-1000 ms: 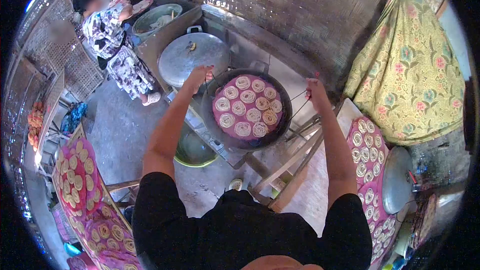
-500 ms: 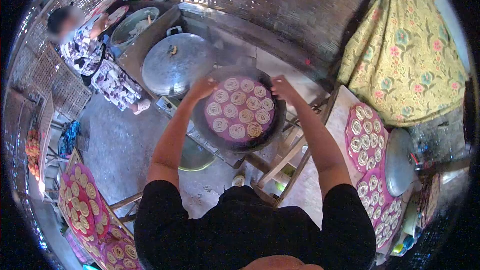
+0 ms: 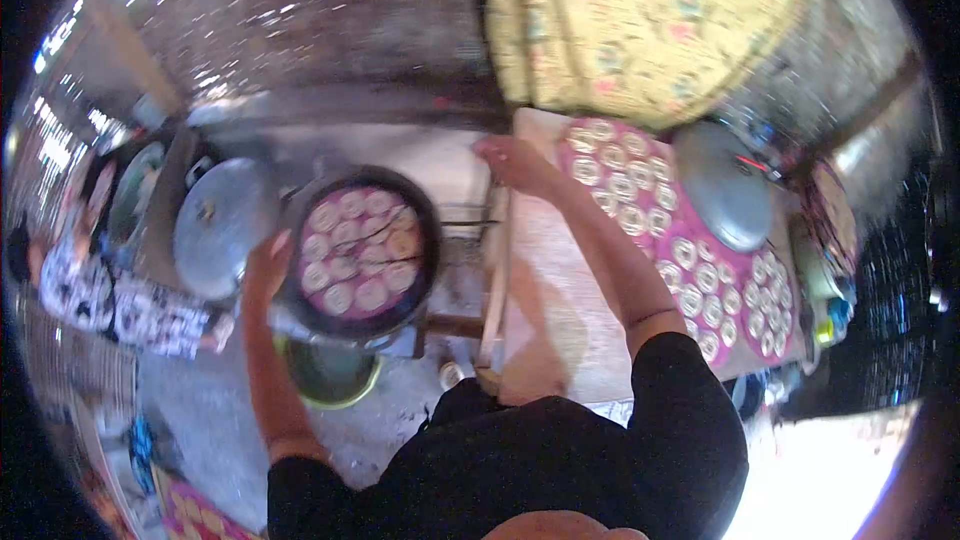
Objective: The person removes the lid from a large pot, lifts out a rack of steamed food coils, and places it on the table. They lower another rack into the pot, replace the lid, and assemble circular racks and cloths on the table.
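A dark round pan [image 3: 428, 270] holds a pink round sheet [image 3: 345, 258] with several pale coiled noodle rounds on it. Thin dark wires [image 3: 375, 240] cross over the sheet. My left hand [image 3: 267, 265] is just left of the pan, between it and a large metal lid [image 3: 225, 225]; its fingers are smeared by motion. To the right of the pan and higher up, my right hand [image 3: 512, 162] is over the near corner of the table, apart from the pan. Blur hides whether either hand holds anything.
On the right, a table [image 3: 560, 270] bears pink sheets [image 3: 690, 250] of coiled rounds and another metal lid [image 3: 725, 185]. A yellow floral cloth [image 3: 640, 20] hangs behind. A green-rimmed basin [image 3: 335, 370] is below the pan. A co-worker [image 3: 110, 290] stands far left.
The view has swung right, so the pan and co-worker appear further left. My hands held wires beside the pan, then came in to its rim; now my right hand is away to the right.
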Tool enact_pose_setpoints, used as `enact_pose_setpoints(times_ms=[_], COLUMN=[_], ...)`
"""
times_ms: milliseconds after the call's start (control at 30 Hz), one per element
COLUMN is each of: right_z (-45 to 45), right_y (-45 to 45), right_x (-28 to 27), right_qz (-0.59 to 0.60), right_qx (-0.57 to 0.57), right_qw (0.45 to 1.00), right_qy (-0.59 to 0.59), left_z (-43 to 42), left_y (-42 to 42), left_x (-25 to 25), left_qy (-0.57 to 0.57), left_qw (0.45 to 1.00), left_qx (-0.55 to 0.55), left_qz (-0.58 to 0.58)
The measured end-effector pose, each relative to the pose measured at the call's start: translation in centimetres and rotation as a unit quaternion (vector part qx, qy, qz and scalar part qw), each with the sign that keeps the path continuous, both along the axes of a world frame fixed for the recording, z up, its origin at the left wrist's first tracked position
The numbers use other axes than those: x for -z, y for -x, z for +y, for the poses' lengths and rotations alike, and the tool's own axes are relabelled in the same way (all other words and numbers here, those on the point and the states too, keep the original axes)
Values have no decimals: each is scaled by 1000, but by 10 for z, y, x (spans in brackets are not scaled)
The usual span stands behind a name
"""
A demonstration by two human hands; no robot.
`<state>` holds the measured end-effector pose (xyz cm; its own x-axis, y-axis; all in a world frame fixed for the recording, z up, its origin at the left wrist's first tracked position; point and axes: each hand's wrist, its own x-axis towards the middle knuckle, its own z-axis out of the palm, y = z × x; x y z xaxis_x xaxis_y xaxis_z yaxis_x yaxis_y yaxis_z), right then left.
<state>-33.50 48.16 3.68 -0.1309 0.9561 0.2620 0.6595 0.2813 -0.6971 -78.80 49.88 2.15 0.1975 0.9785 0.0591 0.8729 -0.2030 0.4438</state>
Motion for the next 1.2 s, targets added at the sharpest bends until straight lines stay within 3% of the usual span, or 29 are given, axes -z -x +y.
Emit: enact_pose_setpoints(times_ms=[33, 67, 100, 133, 167, 200, 267, 333, 367, 400, 467, 533, 567, 633, 667, 733, 767, 867, 967, 1067, 1200], right_z=[-15, -33, -32, -57, -83, -95, -135, -152, -158, -162, -164, -171, -170, -167, -163, -156, -145, -151, -146, -156, -165], right_y=[-51, -101, -177, -228, -278, -313, -371, -460, -503, -542, -572, -574, -582, -602, -610, -622, -659, -659, -672, -632, -604], right_x=[-1, -2, 32, 26, 18, 19, 15, 31, 43, 55, 66, 61, 62, 61, 59, 56, 84, 86, 99, 55, 11], right_qz=[-8, -11, -22, -102, -183, -219, -232, -288, -292, -281, -266, -453, -452, -550, -550, -440, -393, -316, -319, -326, -328], right_qx=[47, 111, 186, 189, 201, 273, 436, 434, 428, 432, 426, 459, 448, 403, 394, 406, 408, 456, 467, 469, 429], right_qw=[999, 994, 982, 976, 955, 930, 866, 853, 855, 857, 865, 764, 772, 730, 735, 776, 799, 811, 809, 803, 834], right_qy=[9, -4, 27, -47, -122, -113, -73, 7, 6, 3, 6, 3, 1, 50, 45, 200, 201, 186, 158, 169, 112], left_z=[-5, -1, -29, -53, -92, -117, -162, -217, -237, -251, -279, -291, -296, -303, -306, -312, -313, -317, -316, -324, -330], left_y=[32, 86, 93, 105, 85, 92, 103, 70, 63, 68, 41, -19, -31, -39, -43, -51, -55, -67, -66, -44, -14], left_x=[40, 109, 131, 147, 140, 156, 209, 222, 242, 268, 270, 233, 227, 214, 209, 203, 198, 198, 188, 195, 225], left_qy=[-80, -115, -106, -33, 24, 54, 132, 242, 244, 226, 211, 281, 264, 263, 264, 241, 218, 167, 199, 199, 180], left_qw=[995, 987, 993, 996, 996, 987, 984, 919, 916, 949, 970, 883, 896, 898, 903, 898, 895, 903, 909, 917, 885], left_qx=[32, 111, 44, -3, -62, -121, -120, -233, -238, -163, -97, -319, -307, -316, -311, -329, -335, -329, -326, -312, -351], left_qz=[55, 25, -9, 78, 56, 91, 29, -208, -211, -145, -72, -198, -181, -158, -135, -167, -196, -220, -168, -149, -246])
